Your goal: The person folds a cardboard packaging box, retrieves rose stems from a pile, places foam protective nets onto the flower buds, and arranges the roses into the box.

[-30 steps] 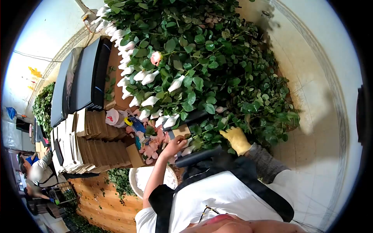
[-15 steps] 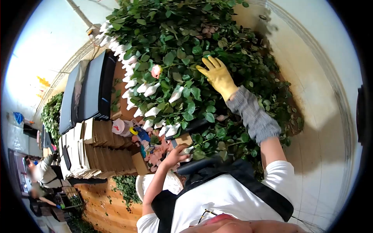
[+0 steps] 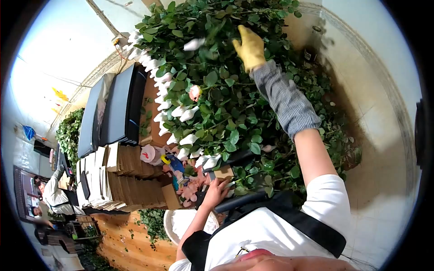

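Note:
My bare left hand (image 3: 216,193) is low by the apron, its fingers curled against a white-sleeved rose (image 3: 231,185) beside a small cardboard box (image 3: 223,172). Reaching far over the heap, my right hand (image 3: 251,49) wears a yellow glove and a grey knitted sleeve. It appears closed round a stem; the grip itself is partly hidden. To its left, the white-sleeved head of that rose (image 3: 194,44) is smeared by motion. Below lies a deep pile of leafy rose stems (image 3: 217,90), with white-sleeved heads along its left edge. One pink rose (image 3: 195,93) shows its petals.
Stacks of cardboard sheets (image 3: 131,183) and dark panels (image 3: 121,110) stand left of the pile. Pink petals (image 3: 190,187) are scattered near a white basket (image 3: 169,226). Other people (image 3: 58,196) work at far left. A wall (image 3: 375,113) bounds the right side.
My right hand has moved farther up over the pile. A white-sleeved rose from the middle has gone up with it. My left hand stays by its rose; the view has shifted slightly.

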`<control>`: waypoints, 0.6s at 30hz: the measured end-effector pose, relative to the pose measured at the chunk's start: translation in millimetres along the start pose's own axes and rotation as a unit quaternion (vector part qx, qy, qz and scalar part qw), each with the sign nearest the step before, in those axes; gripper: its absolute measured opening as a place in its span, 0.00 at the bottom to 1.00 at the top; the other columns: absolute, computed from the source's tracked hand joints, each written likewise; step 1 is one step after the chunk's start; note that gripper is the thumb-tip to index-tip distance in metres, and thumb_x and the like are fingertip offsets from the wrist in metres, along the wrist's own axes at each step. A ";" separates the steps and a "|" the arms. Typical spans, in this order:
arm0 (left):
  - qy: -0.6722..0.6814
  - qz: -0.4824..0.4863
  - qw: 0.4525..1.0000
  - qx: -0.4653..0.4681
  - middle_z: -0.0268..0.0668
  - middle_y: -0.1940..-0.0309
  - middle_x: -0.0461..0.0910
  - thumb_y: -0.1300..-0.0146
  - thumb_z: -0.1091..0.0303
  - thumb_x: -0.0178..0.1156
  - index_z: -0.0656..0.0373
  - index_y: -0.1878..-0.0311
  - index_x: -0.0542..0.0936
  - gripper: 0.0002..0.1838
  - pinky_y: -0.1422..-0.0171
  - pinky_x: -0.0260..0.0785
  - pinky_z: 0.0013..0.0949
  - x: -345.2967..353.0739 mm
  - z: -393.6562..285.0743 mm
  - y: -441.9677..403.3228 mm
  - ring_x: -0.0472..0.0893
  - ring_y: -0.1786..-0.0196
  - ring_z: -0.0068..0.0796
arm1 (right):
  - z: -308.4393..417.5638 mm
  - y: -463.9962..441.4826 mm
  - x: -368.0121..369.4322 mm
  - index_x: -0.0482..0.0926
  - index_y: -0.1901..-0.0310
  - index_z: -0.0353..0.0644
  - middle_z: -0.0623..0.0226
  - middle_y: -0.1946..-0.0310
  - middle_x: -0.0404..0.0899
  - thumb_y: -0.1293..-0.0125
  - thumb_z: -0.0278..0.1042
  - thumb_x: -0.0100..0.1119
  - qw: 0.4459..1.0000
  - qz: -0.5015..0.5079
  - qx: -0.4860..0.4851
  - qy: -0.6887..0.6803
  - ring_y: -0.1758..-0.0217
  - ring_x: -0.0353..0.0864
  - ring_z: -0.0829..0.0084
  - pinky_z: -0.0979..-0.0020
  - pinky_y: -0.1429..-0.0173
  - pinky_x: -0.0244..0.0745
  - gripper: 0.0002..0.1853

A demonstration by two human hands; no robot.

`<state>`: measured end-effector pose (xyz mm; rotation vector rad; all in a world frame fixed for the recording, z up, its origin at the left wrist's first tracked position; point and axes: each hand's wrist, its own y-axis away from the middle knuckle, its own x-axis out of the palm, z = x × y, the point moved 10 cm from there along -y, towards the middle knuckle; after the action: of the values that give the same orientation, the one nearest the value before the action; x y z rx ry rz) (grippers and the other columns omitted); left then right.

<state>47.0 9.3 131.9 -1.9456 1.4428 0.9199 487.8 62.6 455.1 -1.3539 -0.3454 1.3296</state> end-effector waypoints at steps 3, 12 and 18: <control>0.043 -0.016 0.999 0.013 0.47 0.50 0.74 0.36 0.67 0.65 0.57 0.39 0.79 0.21 0.42 0.71 0.44 4.9 4.7 -0.7 0.76 0.48 0.51 | 49.3 61.0 9.0 0.74 0.39 0.39 0.57 0.45 0.81 0.38 0.37 0.69 0.979 0.143 -0.140 0.021 0.42 0.80 0.55 0.56 0.38 0.76 0.27; 0.053 -0.025 0.998 0.014 0.46 0.50 0.74 0.38 0.69 0.66 0.57 0.41 0.80 0.21 0.39 0.68 0.45 3.0 4.4 -2.1 0.74 0.45 0.51 | 53.1 133.8 -55.6 0.83 0.51 0.38 0.57 0.45 0.82 0.51 0.21 0.65 0.990 0.028 -0.106 -0.093 0.40 0.79 0.53 0.54 0.28 0.68 0.21; 0.048 -0.033 0.998 0.015 0.46 0.50 0.74 0.38 0.68 0.67 0.57 0.40 0.79 0.22 0.39 0.68 0.45 7.7 12.2 1.1 0.75 0.46 0.51 | -43.4 167.0 -62.2 0.85 0.53 0.42 0.57 0.60 0.86 0.41 0.26 0.60 0.989 0.140 -0.033 -0.042 0.55 0.86 0.59 0.63 0.51 0.82 0.14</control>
<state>45.0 13.7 118.3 -2.0255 1.4286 0.7811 424.4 -60.8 335.1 -1.4424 -0.2636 1.6233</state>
